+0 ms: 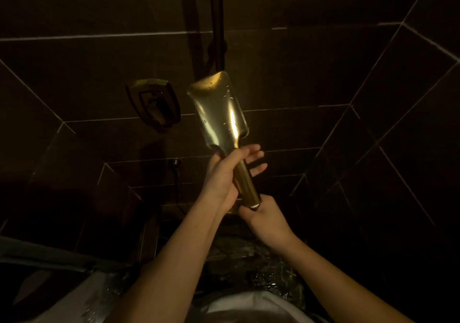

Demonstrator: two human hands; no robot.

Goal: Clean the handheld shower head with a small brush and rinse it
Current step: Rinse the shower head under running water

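Lower centre, the right hand (260, 219) grips the handle's base. The left hand (230, 170), fingers partly spread, holds it higher. The gold shower head (219, 106) points up, tilted slightly left.

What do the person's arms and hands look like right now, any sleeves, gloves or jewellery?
Both forearms are bare as far as the frame shows: no sleeves in view. The left hand and right hand wear no gloves, and no rings, watch or bracelets show in the dim light. A pale garment shows at the bottom edge.
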